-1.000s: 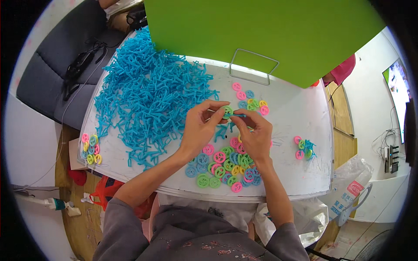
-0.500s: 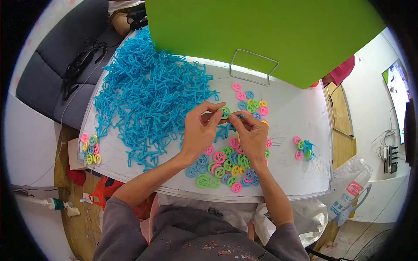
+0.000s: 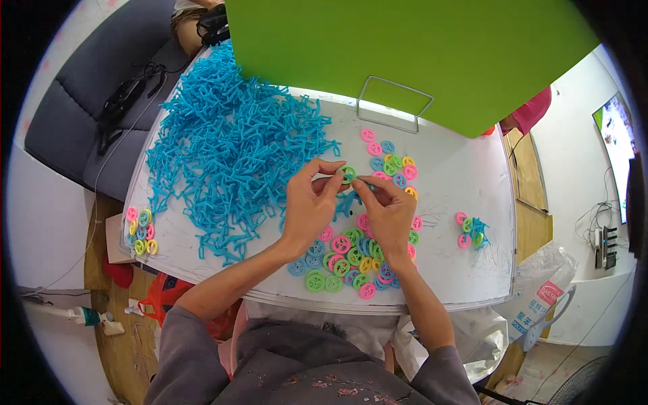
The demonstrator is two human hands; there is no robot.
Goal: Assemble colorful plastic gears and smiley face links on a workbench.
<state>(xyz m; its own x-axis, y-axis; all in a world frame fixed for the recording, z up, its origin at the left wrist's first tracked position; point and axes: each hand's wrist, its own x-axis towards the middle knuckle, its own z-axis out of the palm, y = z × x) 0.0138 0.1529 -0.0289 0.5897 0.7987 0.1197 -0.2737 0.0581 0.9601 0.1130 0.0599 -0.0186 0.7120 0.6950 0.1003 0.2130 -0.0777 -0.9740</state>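
A white table (image 3: 466, 175) stretches beneath my fingers, a green panel (image 3: 405, 57) standing beyond them. A heap of blue pieces (image 3: 236, 138) spreads to their left, and a pile of pink, green, blue and yellow wheels (image 3: 354, 256) lies on my side of them. My left hand (image 3: 307, 204) and right hand (image 3: 390, 217) face each other, the right thumb and forefinger close together; whether they clamp anything, I cannot tell. Just past them sits a looser group of wheels (image 3: 391, 169) and, well to their right, a small bunch of wheels and blue pieces (image 3: 477, 237). Clamped between my left thumb and fingers: a green wheel (image 3: 348, 173), just beside the right fingertips
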